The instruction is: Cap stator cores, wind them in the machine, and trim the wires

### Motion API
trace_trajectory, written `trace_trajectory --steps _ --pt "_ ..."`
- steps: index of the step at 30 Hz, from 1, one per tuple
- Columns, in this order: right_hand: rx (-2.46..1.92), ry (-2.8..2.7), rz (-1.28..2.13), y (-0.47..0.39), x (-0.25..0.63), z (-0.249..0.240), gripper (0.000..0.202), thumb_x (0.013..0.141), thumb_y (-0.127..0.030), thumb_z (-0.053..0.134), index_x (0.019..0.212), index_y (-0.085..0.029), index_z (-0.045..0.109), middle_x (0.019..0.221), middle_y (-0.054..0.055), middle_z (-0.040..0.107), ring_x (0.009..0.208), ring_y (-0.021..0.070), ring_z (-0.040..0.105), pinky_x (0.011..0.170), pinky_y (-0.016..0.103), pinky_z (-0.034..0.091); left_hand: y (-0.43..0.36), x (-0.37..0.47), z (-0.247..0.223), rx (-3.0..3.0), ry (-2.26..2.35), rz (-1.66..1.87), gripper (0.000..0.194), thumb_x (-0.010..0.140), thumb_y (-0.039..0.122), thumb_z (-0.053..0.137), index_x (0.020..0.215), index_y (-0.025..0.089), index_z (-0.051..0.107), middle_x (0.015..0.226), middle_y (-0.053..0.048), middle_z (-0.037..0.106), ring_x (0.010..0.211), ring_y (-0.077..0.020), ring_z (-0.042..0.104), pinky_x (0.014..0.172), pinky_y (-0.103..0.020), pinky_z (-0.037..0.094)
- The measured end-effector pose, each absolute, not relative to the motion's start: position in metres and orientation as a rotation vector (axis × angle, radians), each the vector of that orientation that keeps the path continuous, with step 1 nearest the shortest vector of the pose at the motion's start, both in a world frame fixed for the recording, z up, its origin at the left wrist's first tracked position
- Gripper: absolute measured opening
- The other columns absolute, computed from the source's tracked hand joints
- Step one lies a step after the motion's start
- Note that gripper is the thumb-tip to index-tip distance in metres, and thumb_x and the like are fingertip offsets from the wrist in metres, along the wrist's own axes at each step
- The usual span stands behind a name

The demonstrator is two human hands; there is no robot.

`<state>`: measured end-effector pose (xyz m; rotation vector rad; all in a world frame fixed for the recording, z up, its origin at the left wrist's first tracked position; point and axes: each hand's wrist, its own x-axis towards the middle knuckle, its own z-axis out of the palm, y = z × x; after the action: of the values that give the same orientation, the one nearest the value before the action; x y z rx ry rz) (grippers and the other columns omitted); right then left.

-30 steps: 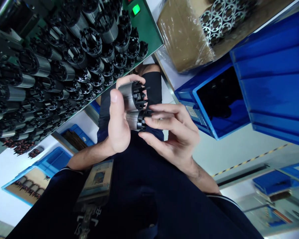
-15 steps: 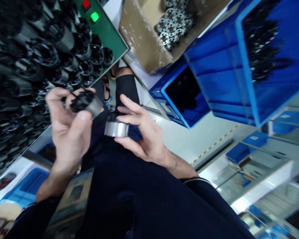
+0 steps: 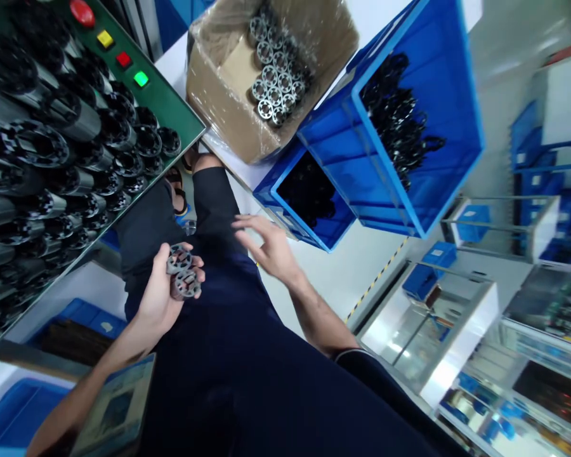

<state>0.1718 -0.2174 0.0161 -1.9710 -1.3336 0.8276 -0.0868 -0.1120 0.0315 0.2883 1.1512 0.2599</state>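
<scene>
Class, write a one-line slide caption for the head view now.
Left hand holds two slotted metal cores; open right hand hovers near blue bins of black parts.

Factory workshop, with metal parts [image 3: 278,79] and control buttons [image 3: 124,59].

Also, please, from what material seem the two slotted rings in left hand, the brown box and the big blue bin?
Slotted rings: probably bare metal, greyish sheen. Brown box: cardboard, plain brown, with clear plastic film, glossy and creased. Blue bin: likely moulded plastic, smooth, ribbed walls.

No readable lettering, numbers or brands on the blurred badge [image 3: 115,406] or the blue bins [image 3: 421,127].
</scene>
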Motion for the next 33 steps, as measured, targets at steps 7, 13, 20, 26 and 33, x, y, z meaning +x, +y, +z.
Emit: trace_trajectory --steps 7,13,20,26,33 --pt "-2.566 -1.031 0.536 -0.209 0.322 -0.055 0.040 0.121 -0.033 0.056 0.150 -0.014 0.078 0.158 0.025 0.074 0.145 0.0352 0.073 0.130 0.058 0.060 -0.107 -0.088 0.024 0.378 1.182 0.328 0.083 0.081 0.078 0.103 0.134 0.028 0.064 0.099 0.000 0.073 0.073 -0.0203 0.074 0.040 -0.024 0.054" --pt "-2.772 -1.110 0.625 -0.187 0.373 -0.083 0.045 0.114 -0.044 0.084 0.152 -0.020 0.076 0.163 0.015 0.072 0.150 0.0346 0.071 0.129 0.063 0.062 -0.095 -0.091 0.040 0.498 1.108 0.349 0.084 0.080 0.078 0.103 0.134 0.028 0.062 0.095 0.002 0.072 0.068 -0.0215 0.075 0.036 -0.023 0.050" --pt "-2.854 -1.098 0.722 -0.216 0.377 -0.092 0.041 0.114 -0.045 0.084 0.144 -0.018 0.077 0.148 0.013 0.078 0.131 0.0293 0.078 0.115 0.054 0.070 -0.103 -0.101 0.033 0.442 1.178 0.409 0.095 0.070 0.081 0.107 0.133 0.027 0.060 0.094 0.002 0.073 0.067 -0.0199 0.071 0.037 -0.024 0.050" --pt "-2.752 -1.070 0.674 -0.235 0.362 -0.087 0.039 0.116 -0.048 0.081 0.142 -0.018 0.078 0.144 0.012 0.079 0.129 0.0284 0.078 0.116 0.054 0.068 -0.106 -0.098 0.032 0.458 1.162 0.374 0.090 0.074 0.078 0.105 0.132 0.026 0.060 0.093 0.002 0.071 0.066 -0.0196 0.071 0.036 -0.024 0.050" --pt "-2.606 -0.990 0.569 -0.246 0.337 -0.061 0.035 0.115 -0.053 0.080 0.113 -0.017 0.079 0.104 0.004 0.080 0.094 0.0201 0.076 0.097 0.042 0.068 -0.092 -0.093 0.037 0.541 1.096 0.403 0.081 0.082 0.075 0.102 0.134 0.027 0.061 0.095 0.001 0.071 0.066 -0.0199 0.072 0.037 -0.024 0.051"
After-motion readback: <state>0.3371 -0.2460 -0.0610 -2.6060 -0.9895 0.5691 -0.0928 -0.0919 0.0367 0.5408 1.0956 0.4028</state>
